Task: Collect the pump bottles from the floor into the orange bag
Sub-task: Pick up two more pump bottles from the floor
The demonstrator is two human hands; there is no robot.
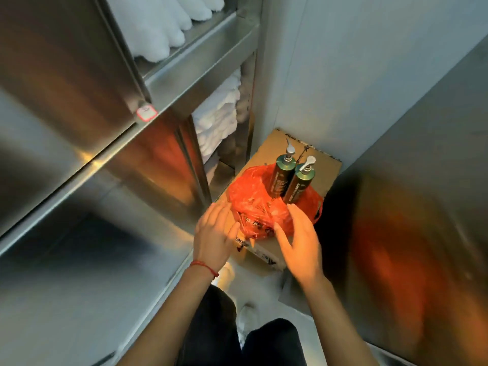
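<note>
An orange plastic bag (260,211) sits on a cardboard box (266,154) in the narrow corner. Two dark green pump bottles stand upright at the bag's far side, their lower parts hidden by the plastic: one (282,177) with a silver pump, one (298,184) with a white pump just right of it. My left hand (215,235) hovers at the bag's near left edge, fingers spread. At the near right side of the bag is my right hand (299,245), fingers apart and curved. Neither hand holds anything.
A stainless steel shelf unit (111,143) fills the left, with folded white towels (215,120) on its shelves. A steel panel (412,233) closes the right side. My dark trousers and white shoes (247,317) are on the pale floor below.
</note>
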